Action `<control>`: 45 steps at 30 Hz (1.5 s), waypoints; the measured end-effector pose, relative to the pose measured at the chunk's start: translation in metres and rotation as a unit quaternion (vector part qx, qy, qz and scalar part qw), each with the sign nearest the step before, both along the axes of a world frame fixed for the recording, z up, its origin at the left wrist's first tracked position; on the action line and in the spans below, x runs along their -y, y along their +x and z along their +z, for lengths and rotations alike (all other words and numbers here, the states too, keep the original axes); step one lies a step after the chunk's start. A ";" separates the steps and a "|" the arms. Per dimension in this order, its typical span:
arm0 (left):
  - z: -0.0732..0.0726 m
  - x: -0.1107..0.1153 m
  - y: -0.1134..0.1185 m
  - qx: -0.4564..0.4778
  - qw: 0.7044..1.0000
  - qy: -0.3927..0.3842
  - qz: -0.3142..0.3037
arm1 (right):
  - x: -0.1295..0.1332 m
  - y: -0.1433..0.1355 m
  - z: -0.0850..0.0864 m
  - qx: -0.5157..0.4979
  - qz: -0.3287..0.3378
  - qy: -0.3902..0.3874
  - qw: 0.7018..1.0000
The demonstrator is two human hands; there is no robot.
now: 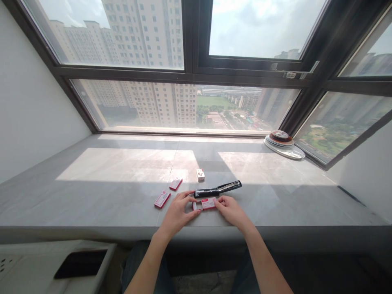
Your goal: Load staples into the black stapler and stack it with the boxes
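Note:
Between my hands, low over the grey sill, is a small red and white box (208, 203), slid partly open at its left end. My left hand (180, 210) grips the tray end of the box between thumb and fingers. My right hand (229, 208) pinches the right end of its sleeve. Just behind the box lies a black stapler (207, 192), opened out, its upper arm pointing right. Two more red and white boxes (162, 199) (175, 183) lie left of the stapler. A small white box (200, 175) stands behind it.
The stone sill (107, 200) runs up to a dark-framed window. A stack of plates or lids (283, 143) sits in the back right corner. Below the sill at left, a dark phone-like slab (81, 263) lies on a white surface (27, 261).

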State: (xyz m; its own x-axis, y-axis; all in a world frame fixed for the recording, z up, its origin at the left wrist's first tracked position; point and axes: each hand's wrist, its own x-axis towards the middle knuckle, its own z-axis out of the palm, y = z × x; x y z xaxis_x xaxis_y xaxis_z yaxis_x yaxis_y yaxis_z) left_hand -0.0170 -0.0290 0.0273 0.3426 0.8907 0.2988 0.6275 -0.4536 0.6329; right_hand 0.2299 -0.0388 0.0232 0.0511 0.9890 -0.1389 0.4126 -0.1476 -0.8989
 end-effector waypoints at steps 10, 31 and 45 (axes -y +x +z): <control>0.009 0.006 0.010 -0.040 0.999 0.029 0.002 | -0.013 -0.018 0.021 0.037 0.028 0.111 0.993; 0.005 0.003 0.001 0.027 0.999 0.009 -0.023 | -0.009 -0.042 0.041 0.225 0.202 0.164 0.939; 0.003 0.022 0.032 -0.076 0.990 0.060 0.105 | 0.003 -0.002 -0.003 0.228 0.068 0.113 0.965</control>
